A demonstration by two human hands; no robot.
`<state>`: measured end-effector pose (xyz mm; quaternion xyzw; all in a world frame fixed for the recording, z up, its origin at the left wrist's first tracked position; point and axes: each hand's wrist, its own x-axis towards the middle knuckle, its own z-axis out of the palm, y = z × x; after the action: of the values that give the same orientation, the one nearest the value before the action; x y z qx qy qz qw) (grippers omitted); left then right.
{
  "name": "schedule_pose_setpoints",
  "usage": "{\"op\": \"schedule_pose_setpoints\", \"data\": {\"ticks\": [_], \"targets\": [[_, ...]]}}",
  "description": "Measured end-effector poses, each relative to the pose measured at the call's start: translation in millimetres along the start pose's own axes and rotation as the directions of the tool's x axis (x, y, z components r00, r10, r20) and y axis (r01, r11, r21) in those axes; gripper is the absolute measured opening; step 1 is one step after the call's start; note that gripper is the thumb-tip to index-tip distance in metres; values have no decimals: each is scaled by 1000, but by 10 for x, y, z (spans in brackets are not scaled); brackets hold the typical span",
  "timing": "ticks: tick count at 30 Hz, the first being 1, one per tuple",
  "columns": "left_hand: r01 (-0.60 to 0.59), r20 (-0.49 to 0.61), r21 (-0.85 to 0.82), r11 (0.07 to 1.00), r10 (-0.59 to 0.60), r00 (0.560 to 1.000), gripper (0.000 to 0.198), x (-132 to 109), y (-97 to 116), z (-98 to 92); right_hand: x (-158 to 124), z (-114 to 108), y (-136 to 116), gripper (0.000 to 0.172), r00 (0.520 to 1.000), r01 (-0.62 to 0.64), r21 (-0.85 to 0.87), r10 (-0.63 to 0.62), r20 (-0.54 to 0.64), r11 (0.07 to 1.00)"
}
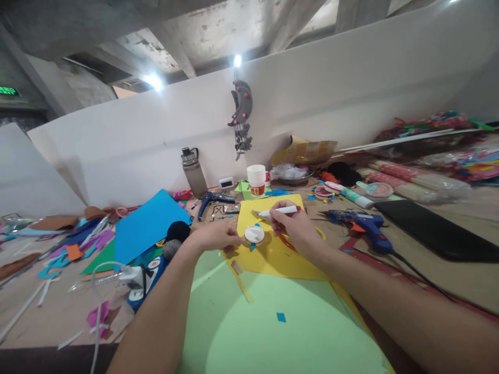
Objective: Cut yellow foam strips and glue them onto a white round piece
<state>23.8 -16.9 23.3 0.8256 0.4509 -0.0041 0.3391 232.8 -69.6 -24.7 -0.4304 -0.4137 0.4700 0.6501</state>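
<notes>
My right hand (293,224) is closed round a white marker pen (277,211), whose tip points left over a yellow foam sheet (273,254). My left hand (218,236) rests on the same sheet, fingers pinched against a small white round lid (254,235). The lid lies flat on the yellow sheet between both hands. A large light-green sheet (273,332) lies under my forearms in the foreground.
A blue glue gun (370,228) lies to the right with its cord trailing. A blue sheet (146,228), a grey water bottle (194,172), stacked paper cups (256,179), blue pliers (212,200) and scattered foam scraps (70,249) crowd the left and back. A white partition (312,98) stands behind.
</notes>
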Motion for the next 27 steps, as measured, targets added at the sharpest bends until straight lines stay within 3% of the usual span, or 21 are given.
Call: {"op": "schedule_pose_setpoints", "data": {"ticks": [2,4,10,15,20,24,27], "targets": [[-3,-196,-33,999,-4,981,39,92,-56,52,-18,8,22,22,1000,11,-45,-11,-9,999],[-34,-311,-72,997,10,950,40,178,-91,119,-38,5,44,24,999,42,-143,-44,-13,989],[1,-178,-108,994,-20,984,31,276,-60,276,-99,-11,144,26,995,99,-411,-83,56,906],[27,-178,-262,965,-76,981,22,312,-75,336,-96,5,173,23,995,59,-342,-30,90,938],[-25,-209,-623,782,-135,969,29,334,-48,363,-84,25,121,28,996,78,-152,-69,64,985],[-123,-283,-769,628,-162,945,35,315,20,333,-68,14,103,31,985,161,-59,-156,68,985],[-143,-257,-830,540,-141,956,41,294,49,309,-78,15,67,30,977,204,-41,-201,66,978]]}}
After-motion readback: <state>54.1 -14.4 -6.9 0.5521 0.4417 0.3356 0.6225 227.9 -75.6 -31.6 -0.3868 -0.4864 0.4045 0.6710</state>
